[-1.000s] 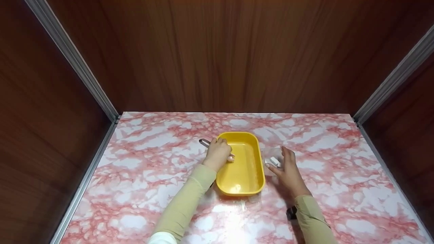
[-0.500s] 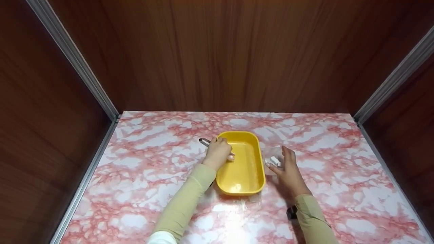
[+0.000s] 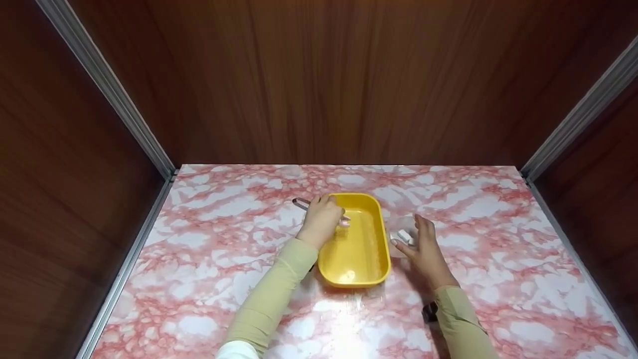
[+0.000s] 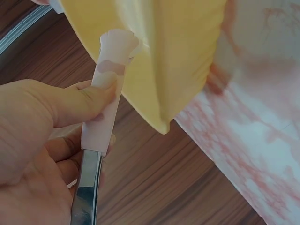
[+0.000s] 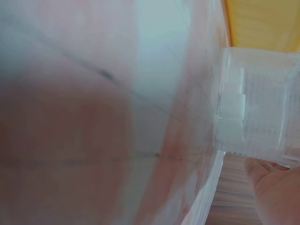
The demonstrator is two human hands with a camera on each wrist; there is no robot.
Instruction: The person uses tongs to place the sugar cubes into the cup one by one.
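My left hand pinches a pair of tongs at their pale pink tip section, thumb laid along it. The tongs' metal looped end sticks out past the hand to the upper left. Their tips reach over the left rim of a yellow tub, whose visible floor is bare. Right of the tub stands a small clear plastic container with a few white blocks in it. My right hand holds this container, thumb at its near side and fingers round its right side.
The tabletop has a red and white marbled surface. A dark wood panel rises behind it, with side panels in metal frames at left and right.
My left hand has shifted a little away from me, and the tongs' tips have moved farther in over the tub. The right hand and the container stay in place.
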